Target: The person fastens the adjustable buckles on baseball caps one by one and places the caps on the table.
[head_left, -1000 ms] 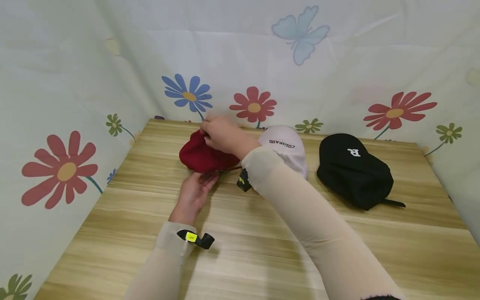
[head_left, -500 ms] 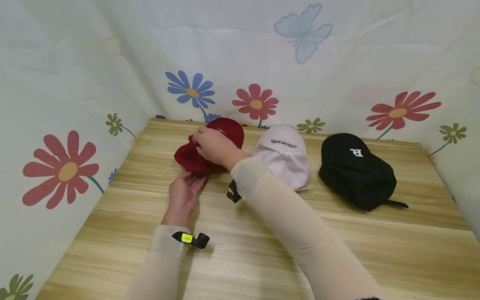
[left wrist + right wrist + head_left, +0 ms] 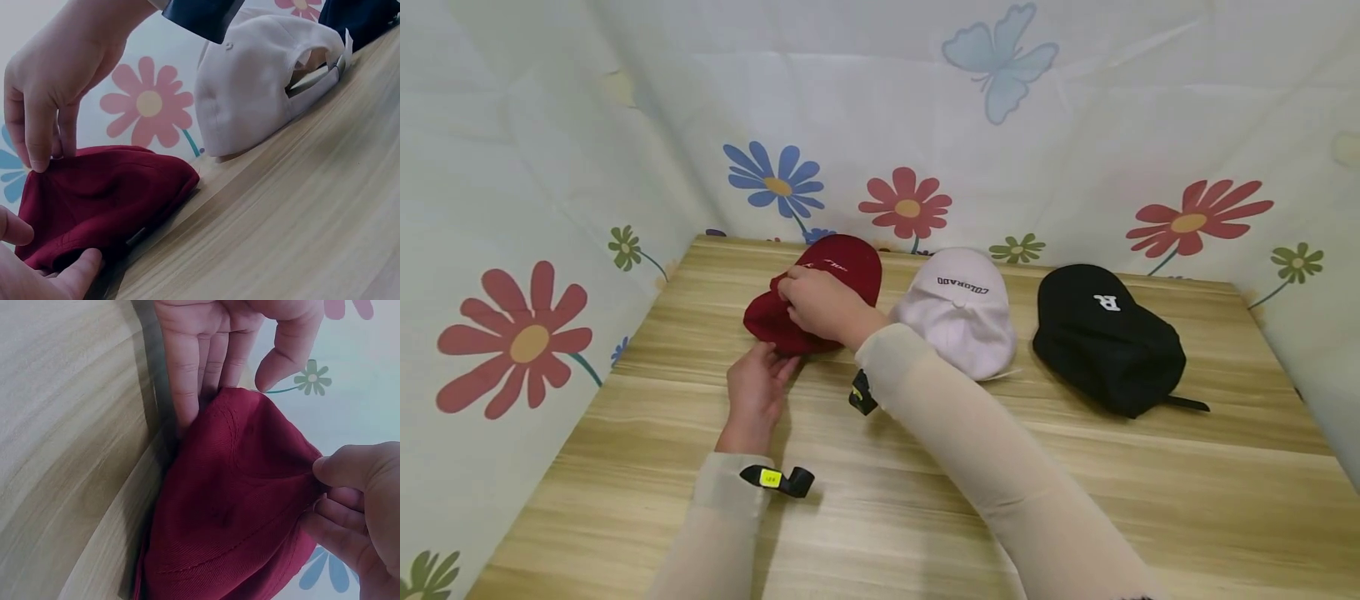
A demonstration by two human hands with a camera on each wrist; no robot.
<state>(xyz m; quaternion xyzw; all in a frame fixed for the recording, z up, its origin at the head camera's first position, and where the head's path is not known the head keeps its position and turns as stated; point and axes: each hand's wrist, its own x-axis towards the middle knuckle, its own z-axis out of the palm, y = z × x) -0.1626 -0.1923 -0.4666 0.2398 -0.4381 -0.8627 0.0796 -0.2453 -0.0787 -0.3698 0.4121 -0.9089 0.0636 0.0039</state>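
Observation:
A dark red baseball cap [image 3: 767, 321] with small pale lettering lies at the left of the row on the wooden table. My right hand [image 3: 823, 304] pinches its crown from above, and the right wrist view shows thumb and fingertips on a fold of the cloth [image 3: 231, 506]. At the cap's near edge, my left hand [image 3: 754, 387] touches the rim with fairly straight fingers, thumb apart from them. In the left wrist view the red cap [image 3: 106, 206] has a raised, creased crown, and fingers of the left hand [image 3: 28, 278] sit at its lower edge.
Right of the red cap stands a pale pinkish cap [image 3: 958, 325] marked COLORADO, its strap opening showing in the left wrist view. Farther right is a black cap [image 3: 1108, 342] with a white R and a loose strap. A flower-printed curtain [image 3: 1037, 158] hangs behind the table.
The red cap has shifted left, away from the pale cap, and its lettered front now shows. Both hands have moved slightly left with it, the right hand also lower. The other caps stay put.

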